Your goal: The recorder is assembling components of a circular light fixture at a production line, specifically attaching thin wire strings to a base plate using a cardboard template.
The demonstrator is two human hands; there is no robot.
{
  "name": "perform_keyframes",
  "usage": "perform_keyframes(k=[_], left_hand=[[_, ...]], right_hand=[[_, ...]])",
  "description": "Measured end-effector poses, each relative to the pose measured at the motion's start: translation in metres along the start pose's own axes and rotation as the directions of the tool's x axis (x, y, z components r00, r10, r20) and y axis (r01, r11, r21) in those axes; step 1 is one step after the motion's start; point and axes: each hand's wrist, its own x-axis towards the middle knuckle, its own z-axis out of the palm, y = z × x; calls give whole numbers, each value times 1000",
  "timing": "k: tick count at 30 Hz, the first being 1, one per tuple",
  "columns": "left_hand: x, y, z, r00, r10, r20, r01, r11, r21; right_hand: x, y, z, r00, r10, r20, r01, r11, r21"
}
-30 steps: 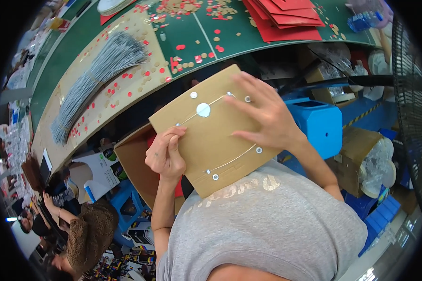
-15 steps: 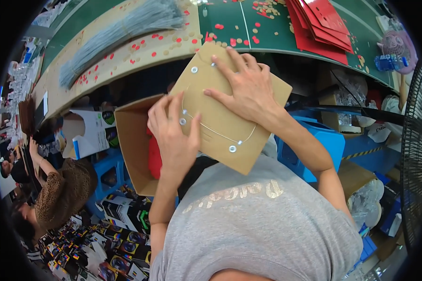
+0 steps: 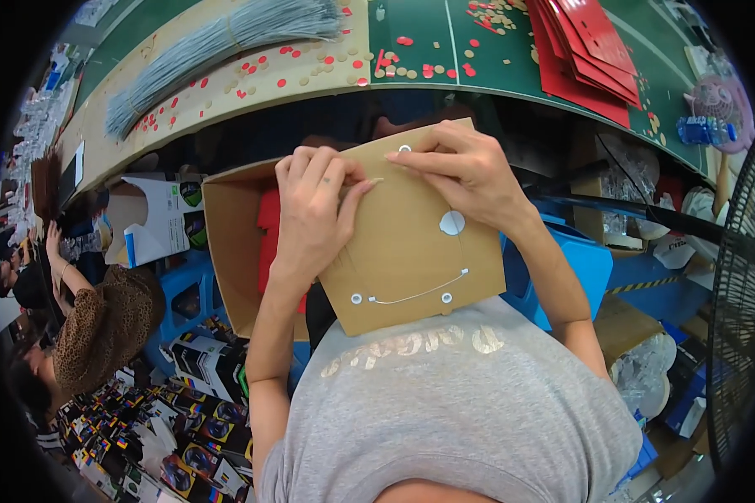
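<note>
A brown cardboard panel (image 3: 403, 243) lies in front of my chest, its lower edge against my grey shirt. Round eyelets (image 3: 446, 298) sit near its corners, and a thin pale cord (image 3: 419, 296) runs in a curve between two small ends near the lower edge. A pale round spot shows on its right side. My left hand (image 3: 315, 205) is over the upper left part, thumb and forefinger pinching what looks like a light cord end. At the top edge, my right hand (image 3: 474, 172) has its fingers closed beside an eyelet; what they grip is too small to make out.
Beyond stands a table (image 3: 411, 50) with a bundle of grey-blue strands (image 3: 226, 54), scattered red and tan discs, and stacked red panels (image 3: 579, 50). An open carton (image 3: 235, 251) holding red pieces is at left, a blue stool (image 3: 562, 260) at right, near a black fan (image 3: 738, 277).
The panel has turned and come closer to my body. My right hand has gone from lying spread on it to closed fingers at its top edge; my left has moved to the cord end.
</note>
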Motion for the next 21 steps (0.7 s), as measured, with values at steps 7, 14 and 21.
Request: perform_keyframes(k=[7,14,21], left_hand=[[16,3,-8,988,63,141,-84,985,151],[19,-23,0,979,195,-55,-202,958,-205],[17,-24,4,967,134,-218,-198,933,-301]], right_hand=[[11,6,5,989,130,-72,-117,980,158],[14,16,5,996,41,-80,-34,996,83],[12,15,2,995,71,-69,-65,994,86]])
